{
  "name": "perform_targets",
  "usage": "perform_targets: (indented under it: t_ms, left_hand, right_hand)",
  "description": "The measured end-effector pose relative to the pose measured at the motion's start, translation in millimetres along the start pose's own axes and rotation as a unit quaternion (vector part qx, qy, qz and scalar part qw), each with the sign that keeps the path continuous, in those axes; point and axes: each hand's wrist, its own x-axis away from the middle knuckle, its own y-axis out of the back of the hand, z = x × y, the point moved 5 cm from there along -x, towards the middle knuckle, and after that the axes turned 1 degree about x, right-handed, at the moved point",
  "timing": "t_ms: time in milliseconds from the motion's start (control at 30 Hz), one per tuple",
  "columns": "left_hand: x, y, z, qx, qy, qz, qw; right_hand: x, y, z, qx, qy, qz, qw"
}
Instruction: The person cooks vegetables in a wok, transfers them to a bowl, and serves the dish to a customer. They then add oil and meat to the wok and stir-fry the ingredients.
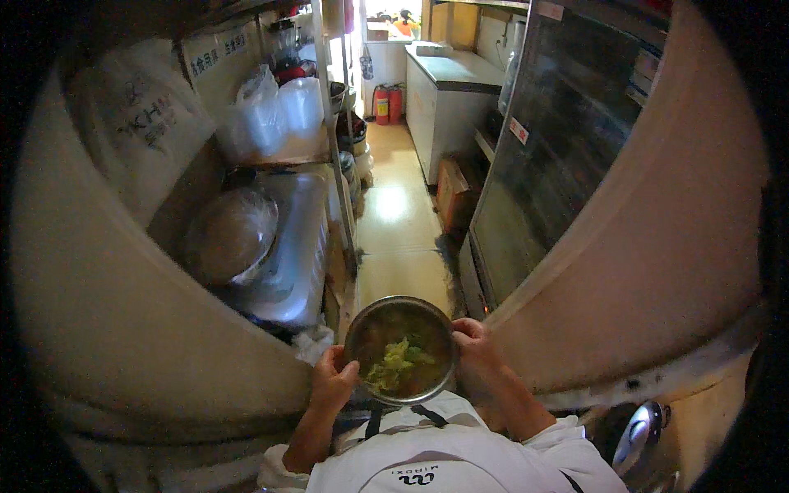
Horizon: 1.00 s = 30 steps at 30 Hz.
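Observation:
A round metal bowl [402,302] is held in front of my white top, about level. Inside it lie leafy greens [397,363], bunched toward the middle and lower left, in what looks like brownish liquid. My left hand [333,377] grips the bowl's left rim, thumb on the near side. On the opposite side, my right hand [478,345] has hold of the rim, its fingers partly hidden behind the bowl.
Walls close in on both sides of a narrow passage floor [400,271]. At left, a plastic-covered round container [234,234] sits on a metal counter [302,246]. A glass-fronted cabinet [555,154], cardboard box [453,188], chest freezer [456,74] and red fire extinguishers [388,105] stand ahead.

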Motion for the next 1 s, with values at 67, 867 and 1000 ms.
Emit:
perform_targets:
  t_ms: [67, 867, 1000]
  left_hand:
    - [-42.0, -0.1, -11.0, 0.013, -0.052, -0.016, 0.998]
    - [-568.5, -169.2, -118.9, 0.088, 0.018, 0.075, 0.993]
    - [-669.8, -210.4, -146.4, 0.064, -0.011, 0.124, 0.99]
  right_hand:
    - [-56.4, -10.8, 3.6, -0.017, 0.035, 0.031, 0.999]
    - [-556.8, 97.3, 104.4, 0.035, 0.053, -0.077, 0.995]
    - [-639.0, 126.8, 121.9, -0.027, 0.007, -0.104, 0.994]
